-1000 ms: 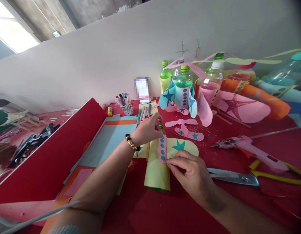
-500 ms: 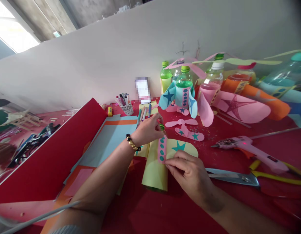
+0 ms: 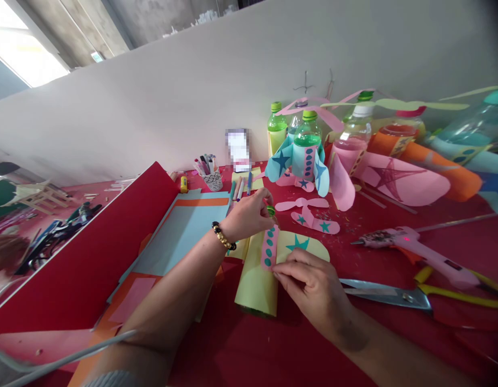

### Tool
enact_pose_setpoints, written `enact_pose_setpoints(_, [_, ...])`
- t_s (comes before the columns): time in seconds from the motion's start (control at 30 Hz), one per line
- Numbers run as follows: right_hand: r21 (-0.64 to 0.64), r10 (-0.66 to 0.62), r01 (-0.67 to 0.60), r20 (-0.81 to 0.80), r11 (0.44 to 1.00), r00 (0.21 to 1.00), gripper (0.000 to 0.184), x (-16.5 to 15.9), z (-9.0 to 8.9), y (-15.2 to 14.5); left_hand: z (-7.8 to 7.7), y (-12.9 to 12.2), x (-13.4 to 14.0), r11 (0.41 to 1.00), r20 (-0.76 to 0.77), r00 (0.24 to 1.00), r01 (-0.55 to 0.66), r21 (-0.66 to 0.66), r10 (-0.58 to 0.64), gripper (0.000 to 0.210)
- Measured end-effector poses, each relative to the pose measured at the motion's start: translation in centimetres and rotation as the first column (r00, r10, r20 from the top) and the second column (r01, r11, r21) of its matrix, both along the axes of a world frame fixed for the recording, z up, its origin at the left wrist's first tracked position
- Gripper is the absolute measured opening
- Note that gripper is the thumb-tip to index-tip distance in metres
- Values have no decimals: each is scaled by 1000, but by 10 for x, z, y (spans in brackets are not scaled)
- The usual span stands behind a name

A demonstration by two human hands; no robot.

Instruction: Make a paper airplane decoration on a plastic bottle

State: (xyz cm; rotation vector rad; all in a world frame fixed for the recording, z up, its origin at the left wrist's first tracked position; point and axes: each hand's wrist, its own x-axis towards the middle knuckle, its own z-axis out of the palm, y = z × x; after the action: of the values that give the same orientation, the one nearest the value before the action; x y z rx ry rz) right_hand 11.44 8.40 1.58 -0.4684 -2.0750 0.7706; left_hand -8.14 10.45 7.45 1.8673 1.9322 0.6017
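A bottle wrapped in pale yellow paper [image 3: 254, 287] lies on the red table, its green cap [image 3: 270, 210] pointing away from me. Yellow wings with teal stars, one of them the right wing [image 3: 315, 244], spread from its sides. Along its top runs a pink paper strip [image 3: 269, 247] with teal dots. My right hand [image 3: 315, 277] pinches the strip's lower end between thumb and fingertips. My left hand [image 3: 251, 215] is closed at the strip's upper end, beside the cap; its fingertips are partly hidden.
Scissors [image 3: 405, 296] and a pink glue gun [image 3: 430, 250] with a lit red light lie at right. Finished bottle planes, including a blue one [image 3: 303, 156], line the wall. Pink propeller and tail pieces [image 3: 315, 220], a pen cup [image 3: 212, 180] and blue paper sheets [image 3: 184, 226] are nearby. A red board [image 3: 91, 252] slants at left.
The view has shifted slightly. Both hands keep the same hold, and the strip has hardly moved against the bottle.
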Motion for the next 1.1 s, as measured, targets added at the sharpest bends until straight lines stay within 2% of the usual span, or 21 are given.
enact_pose_setpoints(0.27, [41, 40, -42, 43, 998, 998, 14, -1, -3, 0, -3, 1, 1, 1000, 3, 1000, 0, 24, 0, 32])
enact_pose_setpoints(0.47, [73, 68, -71, 49, 995, 997, 13, 1, 2, 2, -2, 0, 2, 1000, 13, 1000, 4, 26, -4, 31])
enact_pose_setpoints(0.7, [154, 28, -45, 109, 987, 994, 26, 3, 2, 8, -1, -1, 1, 1000, 36, 999, 16, 20, -16, 29])
enact_pose_setpoints(0.87, [176, -10, -20, 168, 984, 986, 26, 3, -1, 8, 0, -2, 2, 1000, 39, 999, 15, 16, -15, 29])
enact_pose_setpoints(1.1, [175, 6, -43, 207, 984, 978, 27, 3, -3, 9, 2, -5, 4, 1000, 35, 999, 2, 17, -3, 27])
